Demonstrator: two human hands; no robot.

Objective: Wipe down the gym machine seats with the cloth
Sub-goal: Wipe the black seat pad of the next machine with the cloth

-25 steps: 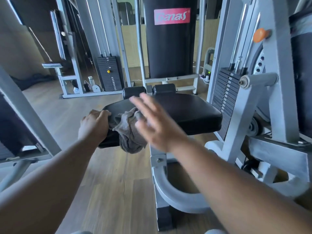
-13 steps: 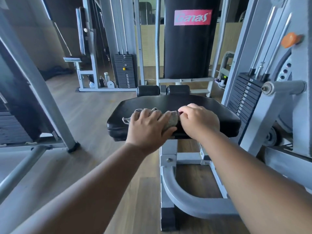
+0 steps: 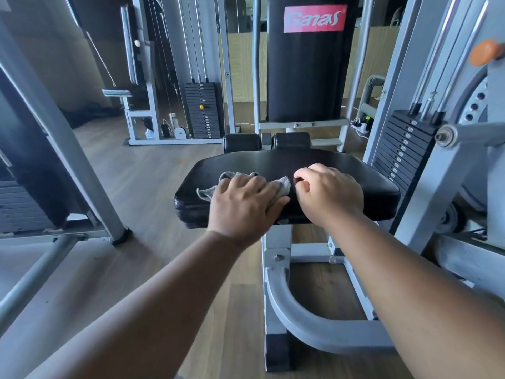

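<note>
Gym: weight stacks [image 3: 202, 110], padded seat [image 3: 328, 162], machines.

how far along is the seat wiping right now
Done: nothing visibly; the seat shows no clear wiped area. In hand: the left hand presses the cloth flat on the seat's left half; the right hand rests beside it. Left: the right half and other seats.

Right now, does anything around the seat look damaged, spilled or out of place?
Nothing stands out. The black seat looks intact and level, the grey cloth lies flat under the left hand, and the right hand rests beside it. No spill shows on the floor.
</note>
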